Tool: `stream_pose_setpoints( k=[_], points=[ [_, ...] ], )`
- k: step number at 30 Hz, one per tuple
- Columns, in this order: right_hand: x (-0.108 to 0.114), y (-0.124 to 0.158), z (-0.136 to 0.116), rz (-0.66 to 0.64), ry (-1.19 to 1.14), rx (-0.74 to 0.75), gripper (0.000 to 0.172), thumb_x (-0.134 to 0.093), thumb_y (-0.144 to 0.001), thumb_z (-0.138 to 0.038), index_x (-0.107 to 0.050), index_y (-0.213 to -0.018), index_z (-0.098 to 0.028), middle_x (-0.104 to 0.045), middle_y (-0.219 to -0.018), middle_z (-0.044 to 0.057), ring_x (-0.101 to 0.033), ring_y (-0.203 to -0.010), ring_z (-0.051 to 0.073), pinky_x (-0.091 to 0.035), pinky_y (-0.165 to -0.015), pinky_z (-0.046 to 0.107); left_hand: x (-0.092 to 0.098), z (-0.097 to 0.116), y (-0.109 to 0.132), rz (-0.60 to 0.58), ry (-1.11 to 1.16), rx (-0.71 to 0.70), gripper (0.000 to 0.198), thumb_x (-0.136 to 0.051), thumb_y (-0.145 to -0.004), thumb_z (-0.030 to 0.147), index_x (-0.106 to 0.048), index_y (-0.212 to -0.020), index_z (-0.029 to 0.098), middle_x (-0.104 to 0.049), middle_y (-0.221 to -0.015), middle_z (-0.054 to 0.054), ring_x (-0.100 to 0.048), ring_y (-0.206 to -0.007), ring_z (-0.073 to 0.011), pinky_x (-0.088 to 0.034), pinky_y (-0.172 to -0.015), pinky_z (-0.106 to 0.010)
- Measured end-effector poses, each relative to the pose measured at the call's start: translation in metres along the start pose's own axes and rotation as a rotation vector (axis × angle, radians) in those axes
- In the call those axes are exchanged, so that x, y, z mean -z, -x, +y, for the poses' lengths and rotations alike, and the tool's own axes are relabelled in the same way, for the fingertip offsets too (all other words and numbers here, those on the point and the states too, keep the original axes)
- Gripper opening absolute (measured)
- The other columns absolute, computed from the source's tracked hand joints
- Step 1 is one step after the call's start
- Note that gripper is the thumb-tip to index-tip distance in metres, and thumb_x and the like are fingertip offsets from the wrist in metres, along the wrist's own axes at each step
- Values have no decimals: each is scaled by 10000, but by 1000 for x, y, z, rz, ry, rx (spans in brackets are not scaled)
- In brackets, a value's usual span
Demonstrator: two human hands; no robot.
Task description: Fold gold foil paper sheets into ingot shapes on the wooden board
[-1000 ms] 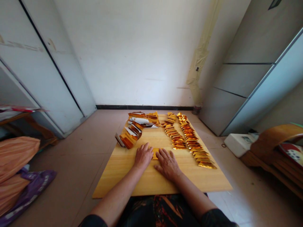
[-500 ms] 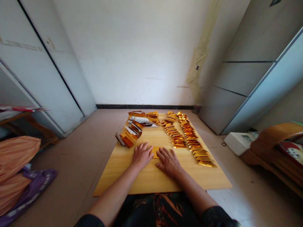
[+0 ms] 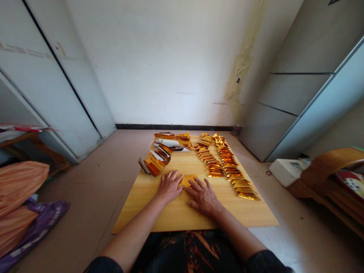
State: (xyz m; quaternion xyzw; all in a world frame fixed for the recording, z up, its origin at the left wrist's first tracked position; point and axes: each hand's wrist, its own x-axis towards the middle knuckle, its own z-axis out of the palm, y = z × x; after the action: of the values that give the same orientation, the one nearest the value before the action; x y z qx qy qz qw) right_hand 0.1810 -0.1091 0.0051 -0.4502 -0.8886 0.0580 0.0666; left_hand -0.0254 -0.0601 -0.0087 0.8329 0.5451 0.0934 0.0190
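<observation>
A folded piece of gold foil [image 3: 187,180] lies flat on the wooden board [image 3: 136,214], between the two hands. The left hand [image 3: 170,186] and right hand [image 3: 203,197] rest open, palms down, touching its edges without gripping. Two rows of folded foil pieces [image 3: 226,165] run along the board's right side, with curled foil strips [image 3: 155,166] at the upper left.

I see a flat, shiny piece of gold foil [image 3: 187,181], roughly rectangular, lying on the pale wooden board [image 3: 136,212] between the left hand [image 3: 170,186] and the right hand [image 3: 203,197], both touching its edges.
</observation>
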Motion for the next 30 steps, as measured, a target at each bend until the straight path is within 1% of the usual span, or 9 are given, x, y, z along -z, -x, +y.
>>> stream_pose_setpoints(
  k=[5, 12, 16, 22, 26, 28, 30],
  points=[
    [-1, -6, -7, 13, -33, 6, 500, -389, -921, -543, -449, -1353, -298, -444, -1415, 80, -299, -1334, 266, -135, -1081, 577, 3, -1, -1, -28, 1, -3, 470, -473, -855, 428, -488, -1308, 304, -414, -1436, -53, -325, -1320, -268, -290, -1046, -468],
    [-1, 1, 0, 42, -31, -9, 405, -417, -929, -490, -509, -1281, -311, -487, -1370, 64, -348, -1301, 249, -169, -1071, 555, 8, -4, -1, -72, -2, -32, 500, -467, -847, 449, -466, -1329, 317, -388, -1456, -52, -309, -1333, -264, -292, -1043, -463],
    [-1, 10, 8, 73, -26, -30, 372, -435, -930, -459, -536, -1252, -305, -502, -1354, 69, -367, -1287, 251, -182, -1070, 526, 13, -10, -3, -171, 5, -52, 552, -465, -834, 472, -416, -1365, 330, -328, -1493, -50, -277, -1356, -267, -270, -1057, -473],
    [1, 21, 19, 91, -2, -47, 352, -445, -929, -441, -562, -1228, -296, -498, -1360, 78, -385, -1275, 256, -216, -1053, 496, 24, -19, -11, -338, 30, -74, 623, -448, -820, 484, -314, -1417, 365, -220, -1543, -30, -226, -1381, -297, -236, -1072, -509],
    [3, 27, 24, 94, 9, -65, 348, -432, -936, -441, -569, -1223, -298, -499, -1363, 75, -389, -1273, 257, -234, -1039, 495, 31, -20, -17, -453, 36, -61, 655, -446, -810, 463, -264, -1433, 376, -145, -1564, -18, -156, -1409, -305, -201, -1086, -540],
    [4, 30, 26, 88, 19, -83, 356, -421, -939, -454, -574, -1220, -297, -491, -1374, 74, -384, -1280, 265, -239, -1035, 504, 36, -20, -20, -495, 43, -63, 672, -458, -799, 450, -252, -1435, 382, -117, -1570, -11, -128, -1418, -303, -192, -1089, -549],
    [4, 32, 28, 87, 32, -103, 364, -411, -941, -464, -580, -1214, -294, -479, -1386, 76, -379, -1285, 276, -241, -1032, 513, 40, -19, -21, -514, 53, -65, 688, -480, -779, 433, -263, -1431, 384, -114, -1570, -9, -129, -1419, -301, -189, -1091, -550]
  ],
)
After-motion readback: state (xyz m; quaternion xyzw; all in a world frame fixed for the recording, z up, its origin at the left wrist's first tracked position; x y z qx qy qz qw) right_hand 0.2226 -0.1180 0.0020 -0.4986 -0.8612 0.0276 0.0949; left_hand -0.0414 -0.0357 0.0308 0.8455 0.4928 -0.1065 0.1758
